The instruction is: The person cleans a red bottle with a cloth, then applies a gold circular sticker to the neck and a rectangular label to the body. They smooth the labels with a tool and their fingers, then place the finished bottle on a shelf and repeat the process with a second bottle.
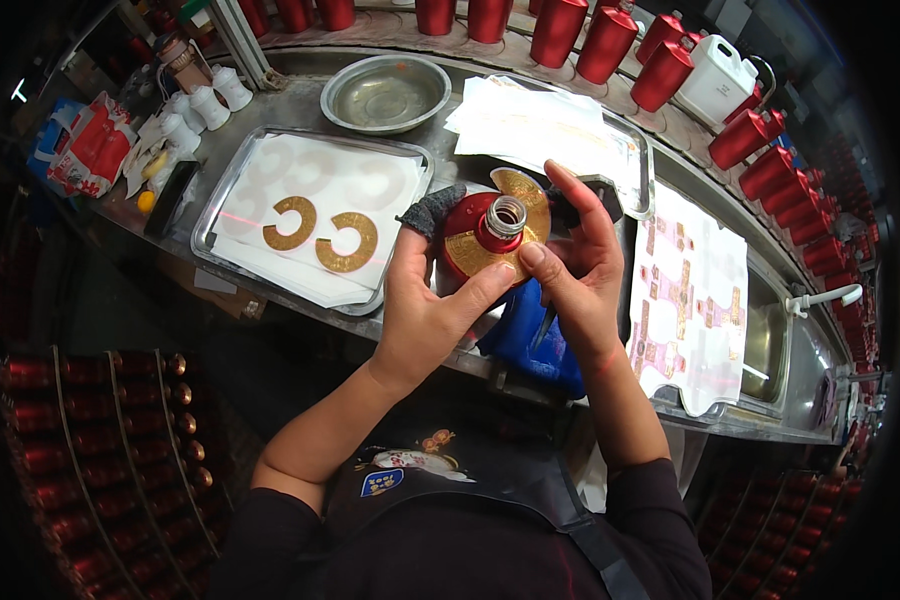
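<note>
Between my two hands is a shiny red bottle [456, 258], its uncapped, threaded silver neck tipped toward me. A gold C-shaped decal [526, 198] lies around the neck on the shoulder, with one end standing out past the bottle's far edge. My left hand [417, 310] grips the left side, dark grey cloth wrapped on its fingers and its thumb pressing the decal. From the right, my right hand [585, 275] holds the bottle, thumb on the decal and one finger raised. Two more gold C-shaped decals [348, 243] rest on white sheets in a metal tray [205, 222] to the left.
A metal basin [386, 92] stands behind the tray. White paper [530, 118] and a patterned decal sheet [692, 290] lie to the right, before a sink [765, 345]. Red bottles [607, 45] line the curved conveyor. A blue container [535, 340] sits below my hands; racked red bottles [90, 440] stand lower left.
</note>
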Action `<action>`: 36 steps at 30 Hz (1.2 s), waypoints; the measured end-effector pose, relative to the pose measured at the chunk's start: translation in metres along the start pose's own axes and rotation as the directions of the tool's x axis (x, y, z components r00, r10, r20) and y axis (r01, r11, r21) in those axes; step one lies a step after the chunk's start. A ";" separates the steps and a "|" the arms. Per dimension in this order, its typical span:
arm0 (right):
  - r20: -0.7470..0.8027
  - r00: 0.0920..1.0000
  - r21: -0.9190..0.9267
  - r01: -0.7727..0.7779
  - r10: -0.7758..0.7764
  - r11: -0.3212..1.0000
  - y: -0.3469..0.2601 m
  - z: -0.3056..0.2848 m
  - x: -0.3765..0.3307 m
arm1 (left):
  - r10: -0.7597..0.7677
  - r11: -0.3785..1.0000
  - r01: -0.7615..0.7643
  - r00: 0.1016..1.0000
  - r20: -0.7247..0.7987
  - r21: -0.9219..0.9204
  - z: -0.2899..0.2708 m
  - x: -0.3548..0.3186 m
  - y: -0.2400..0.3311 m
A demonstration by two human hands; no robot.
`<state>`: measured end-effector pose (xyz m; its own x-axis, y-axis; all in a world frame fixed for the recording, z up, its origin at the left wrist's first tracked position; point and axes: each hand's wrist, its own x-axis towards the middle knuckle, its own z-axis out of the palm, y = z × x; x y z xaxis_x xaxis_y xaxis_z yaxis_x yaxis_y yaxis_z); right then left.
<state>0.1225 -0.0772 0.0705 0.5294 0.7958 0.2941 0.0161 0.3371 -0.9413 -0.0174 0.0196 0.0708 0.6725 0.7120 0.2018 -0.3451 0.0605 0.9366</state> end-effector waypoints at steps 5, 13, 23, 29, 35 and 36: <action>-0.021 1.000 0.022 0.006 -0.006 1.000 0.000 0.002 0.000 | -0.008 1.000 0.009 1.000 0.017 -0.024 -0.001 -0.001 -0.001; -0.046 0.997 -0.029 0.055 -0.057 0.998 0.001 0.006 0.002 | 0.005 0.999 -0.004 1.000 0.019 -0.031 -0.002 0.001 -0.004; -0.038 0.997 -0.054 0.071 -0.073 0.996 0.003 0.004 0.001 | -0.021 0.996 0.021 1.000 0.007 -0.090 -0.002 0.001 -0.001; -0.019 1.000 -0.118 0.019 -0.021 0.993 -0.003 0.006 0.001 | -0.069 0.986 0.063 0.997 -0.029 -0.155 -0.002 0.002 0.000; -0.031 0.999 -0.119 0.023 -0.027 0.993 -0.002 0.005 0.001 | -0.084 0.979 0.078 0.996 -0.023 -0.188 -0.001 0.003 0.002; -0.038 0.998 -0.105 0.036 -0.040 0.994 -0.002 0.006 0.001 | -0.087 0.979 0.082 0.996 -0.016 -0.189 -0.001 0.003 0.003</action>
<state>0.1183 -0.0740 0.0731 0.5606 0.7617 0.3250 0.1244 0.3105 -0.9424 -0.0170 0.0224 0.0737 0.6892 0.7153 0.1152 -0.4062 0.2499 0.8789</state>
